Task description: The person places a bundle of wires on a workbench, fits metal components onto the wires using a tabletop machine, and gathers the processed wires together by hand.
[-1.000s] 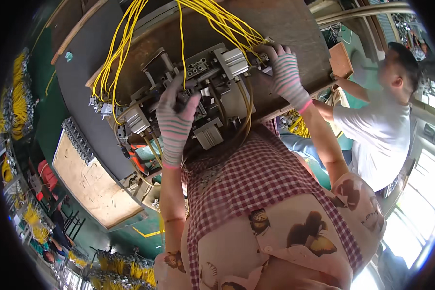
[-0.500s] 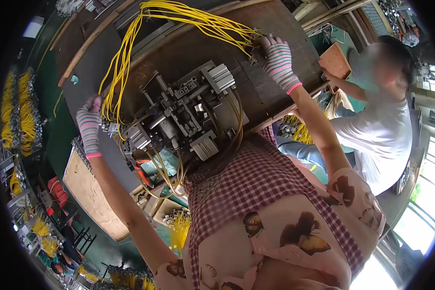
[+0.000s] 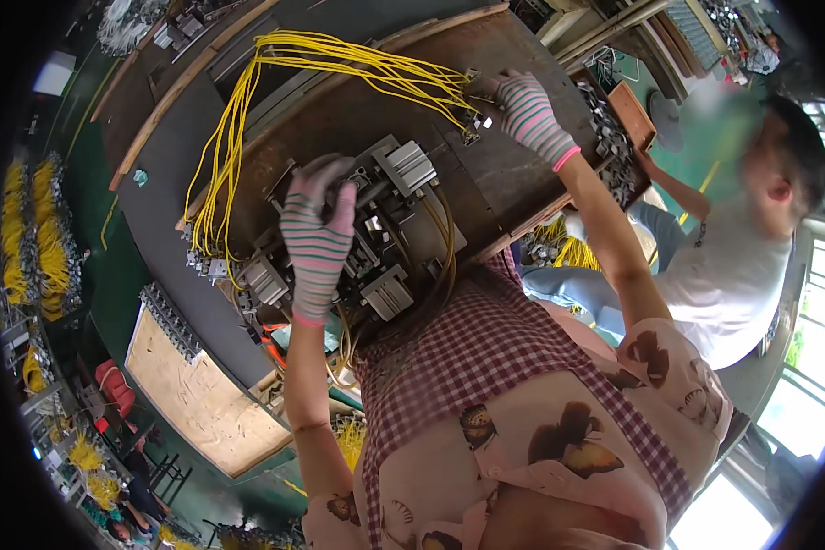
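Yellow cables (image 3: 238,119) lie in a long bundle across the bench, bent at the far left, with metal-ended tips at both ends. My left hand (image 3: 317,234), in a striped glove, hovers over a metal fixture machine (image 3: 367,229) with cylinders and hoses. Its thumb stands apart from the curved fingers, which are slightly blurred, and nothing shows between them. At the right end of the bundle, my gloved right hand (image 3: 530,115) has its fingers drawn together beside the cable tips (image 3: 472,119). What those fingers pinch is too small and dark to name.
A person (image 3: 733,266) in a white top sits at the right, one hand by an orange-brown tray (image 3: 631,117). Dark metal parts (image 3: 610,147) are heaped at the bench's right edge. A wooden board (image 3: 197,394) with a row of metal pieces lies lower left.
My left hand has let go of the cables' left end and moved right, over the machine. My right hand stays near the right end. The seated person has leaned rightward.
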`<act>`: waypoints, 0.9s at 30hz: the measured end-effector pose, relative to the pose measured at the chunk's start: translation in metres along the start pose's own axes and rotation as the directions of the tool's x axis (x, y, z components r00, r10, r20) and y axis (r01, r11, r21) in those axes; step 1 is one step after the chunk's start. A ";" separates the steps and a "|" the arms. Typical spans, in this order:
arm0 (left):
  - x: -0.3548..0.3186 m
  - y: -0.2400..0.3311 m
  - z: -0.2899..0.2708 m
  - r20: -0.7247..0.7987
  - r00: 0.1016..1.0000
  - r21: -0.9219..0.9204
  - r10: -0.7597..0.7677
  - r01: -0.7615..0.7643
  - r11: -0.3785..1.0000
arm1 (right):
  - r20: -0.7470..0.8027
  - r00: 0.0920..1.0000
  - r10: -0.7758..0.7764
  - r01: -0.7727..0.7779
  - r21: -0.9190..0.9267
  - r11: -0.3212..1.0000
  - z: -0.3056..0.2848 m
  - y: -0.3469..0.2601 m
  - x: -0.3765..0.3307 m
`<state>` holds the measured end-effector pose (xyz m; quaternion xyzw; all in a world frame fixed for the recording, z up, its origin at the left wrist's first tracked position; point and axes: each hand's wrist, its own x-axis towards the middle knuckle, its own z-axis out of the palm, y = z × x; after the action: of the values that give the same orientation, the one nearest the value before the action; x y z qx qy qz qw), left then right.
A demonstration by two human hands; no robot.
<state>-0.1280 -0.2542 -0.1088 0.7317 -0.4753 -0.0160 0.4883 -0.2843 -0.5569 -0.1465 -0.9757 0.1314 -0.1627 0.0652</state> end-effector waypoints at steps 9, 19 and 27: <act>-0.029 0.002 0.038 0.013 0.925 -0.411 -0.380 0.352 0.841 | 0.068 0.974 0.214 -0.222 0.148 0.964 0.003 0.001 -0.011; -0.001 -0.001 0.070 0.332 0.826 -0.661 -0.457 0.549 0.512 | 0.173 0.976 0.133 -0.112 -0.122 0.986 0.039 0.018 0.000; 0.045 -0.013 0.099 0.242 0.812 -0.825 -0.530 0.460 0.329 | 0.362 0.916 0.170 -0.381 0.658 0.650 0.025 -0.008 -0.017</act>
<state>-0.1425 -0.3547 -0.1504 0.5002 -0.1393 -0.3700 0.7704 -0.2898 -0.5420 -0.1738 -0.8528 0.1956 -0.0554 0.4811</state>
